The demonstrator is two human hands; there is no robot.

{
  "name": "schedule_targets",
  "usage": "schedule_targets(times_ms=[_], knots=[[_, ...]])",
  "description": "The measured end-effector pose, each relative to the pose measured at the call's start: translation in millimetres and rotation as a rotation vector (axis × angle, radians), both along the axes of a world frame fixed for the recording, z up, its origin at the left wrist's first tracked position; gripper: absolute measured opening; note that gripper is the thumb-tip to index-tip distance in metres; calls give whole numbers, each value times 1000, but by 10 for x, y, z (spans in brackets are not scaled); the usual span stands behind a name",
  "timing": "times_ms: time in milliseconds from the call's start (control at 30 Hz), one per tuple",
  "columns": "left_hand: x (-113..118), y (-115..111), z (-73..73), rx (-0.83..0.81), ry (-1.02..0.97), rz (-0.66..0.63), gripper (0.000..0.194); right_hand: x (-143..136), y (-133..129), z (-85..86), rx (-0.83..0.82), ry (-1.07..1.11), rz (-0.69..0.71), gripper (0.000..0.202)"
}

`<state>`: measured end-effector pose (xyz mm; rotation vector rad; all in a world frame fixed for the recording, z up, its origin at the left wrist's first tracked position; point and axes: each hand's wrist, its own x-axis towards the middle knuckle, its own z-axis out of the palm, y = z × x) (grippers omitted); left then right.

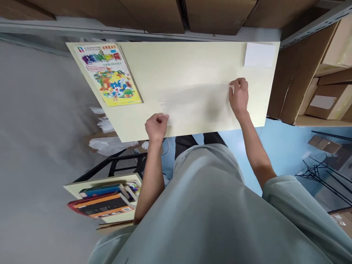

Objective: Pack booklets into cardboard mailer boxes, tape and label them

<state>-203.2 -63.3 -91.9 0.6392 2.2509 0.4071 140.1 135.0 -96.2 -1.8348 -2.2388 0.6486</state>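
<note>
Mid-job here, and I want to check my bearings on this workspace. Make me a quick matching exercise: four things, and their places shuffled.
Things
1. Colourful book
2. White pad
3. Thin pale sheet
4. Large cardboard box

Places
A. Between the left hand and the right hand
B. Past the right end of the cream tabletop
C. At the tabletop's far left corner
D. At the tabletop's far right corner

Right pairs: 1-C, 2-D, 3-A, 4-B
</note>
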Motion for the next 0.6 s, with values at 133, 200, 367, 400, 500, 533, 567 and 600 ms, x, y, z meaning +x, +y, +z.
schedule_targets(times_ms=[133,200,367,400,500,533,567,600], knots=[[160,6,-117,152,119,-27,26,-289,-259,-39,-39,-37,91,42],[256,69,-155,266,143,-81,40,-428,-358,-90,-108,-33,128,46],[467,317,-200,413,17,-163,62,-558,-417,-253,-123,-70,137,47],[477,361,-214,430,13,-153,66,-552,-423,-276,-115,-79,139,48],[428,435,-281,451,29,-137,64,-530,-462,-311,-92,-99,147,50],[395,437,-310,449,34,-136,61,-530,-477,-314,-85,-105,152,50],[362,431,-338,446,38,-135,57,-536,-490,-315,-81,-112,157,49],[332,416,-363,442,41,-135,53,-546,-501,-314,-82,-122,162,48]])
